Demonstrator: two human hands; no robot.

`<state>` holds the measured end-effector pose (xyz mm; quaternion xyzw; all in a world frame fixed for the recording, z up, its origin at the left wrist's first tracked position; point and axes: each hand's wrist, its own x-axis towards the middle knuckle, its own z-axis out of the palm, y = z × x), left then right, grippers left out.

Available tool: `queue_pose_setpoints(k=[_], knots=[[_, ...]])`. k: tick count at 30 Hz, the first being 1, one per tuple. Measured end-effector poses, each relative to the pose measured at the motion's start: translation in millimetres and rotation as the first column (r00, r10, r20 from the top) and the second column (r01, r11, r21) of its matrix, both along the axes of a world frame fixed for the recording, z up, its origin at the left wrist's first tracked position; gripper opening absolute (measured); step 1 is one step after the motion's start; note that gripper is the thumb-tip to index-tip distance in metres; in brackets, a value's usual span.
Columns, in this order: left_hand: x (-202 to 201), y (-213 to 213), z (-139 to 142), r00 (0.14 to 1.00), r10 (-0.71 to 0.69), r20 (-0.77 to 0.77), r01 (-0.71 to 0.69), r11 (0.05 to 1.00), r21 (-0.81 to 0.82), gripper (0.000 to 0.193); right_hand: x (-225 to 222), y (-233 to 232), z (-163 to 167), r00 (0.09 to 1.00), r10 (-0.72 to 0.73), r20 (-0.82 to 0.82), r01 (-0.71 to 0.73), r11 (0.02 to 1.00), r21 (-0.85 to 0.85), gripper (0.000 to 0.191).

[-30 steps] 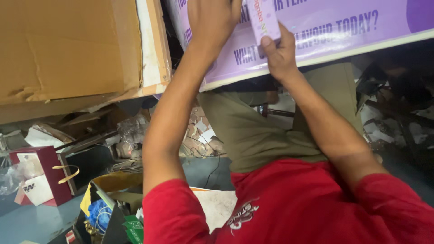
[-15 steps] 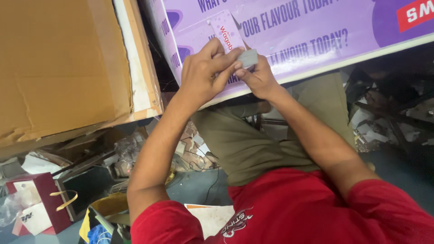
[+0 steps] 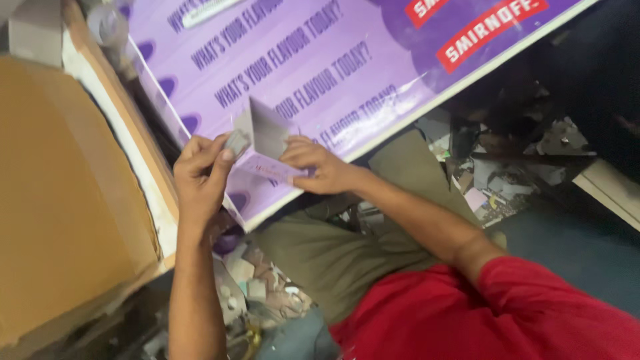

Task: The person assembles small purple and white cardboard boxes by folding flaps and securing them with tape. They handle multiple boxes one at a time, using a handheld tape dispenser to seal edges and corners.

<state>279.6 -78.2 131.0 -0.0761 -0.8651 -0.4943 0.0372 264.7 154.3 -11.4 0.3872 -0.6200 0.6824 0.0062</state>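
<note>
At the far left I see a big sheet of brown cardboard (image 3: 60, 200) lying flat, with a white-edged board (image 3: 143, 167) along its right side. Half a second ago that cardboard filled more of the left, and the hands sat higher and further right; now they have dropped toward the middle of the view.

My left hand (image 3: 200, 177) comes up from the bottom edge, its fingers (image 3: 223, 150) pinching a small grey piece (image 3: 237, 141) between thumb and forefinger. Just to the right, touching that piece, stands a small folded purple card (image 3: 267, 143), now opened into a tent shape with its grey inside facing me, where earlier it lay flatter under the hands. My right hand (image 3: 320, 170) holds the card's lower right edge, its fingers pressed together against it.

Behind both hands lies the large purple poster (image 3: 320, 60), a long rectangle slanting up to the right, with rows of white lettering and red label blocks at its far right end; more of it shows than before. Below it I see olive trousers (image 3: 333, 253) and a red shirt (image 3: 500, 313). Paper scraps (image 3: 267, 293) litter the floor near the knee, and more litter (image 3: 493, 187) lies to the right.
</note>
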Motion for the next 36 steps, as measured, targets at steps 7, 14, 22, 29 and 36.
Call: queue_pose_setpoints(k=[7,14,22,29,36], knots=[[27,47,25,0.990,-0.083,-0.113,0.008,0.841,-0.540,0.028,16,-15,9,0.977,-0.213,0.013,0.213,0.977,0.010,0.031],[36,44,21,0.982,-0.127,-0.138,0.050,0.886,-0.461,0.031,20,-29,-17,0.969,-0.205,0.138,0.208,0.978,-0.008,0.020],[10,31,0,0.903,-0.138,-0.407,-0.131,0.814,-0.566,0.029,14,-35,-16,0.969,-0.209,0.132,0.212,0.977,-0.004,0.047],[-11,23,-4,0.850,0.047,-0.525,-0.305,0.857,-0.416,0.027,15,-37,-6,0.969,-0.189,0.160,0.195,0.981,-0.023,0.052],[-40,15,3,0.857,-0.089,-0.508,-0.205,0.845,-0.494,0.025,14,-34,-14,0.971,-0.201,0.131,0.205,0.978,-0.019,0.052]])
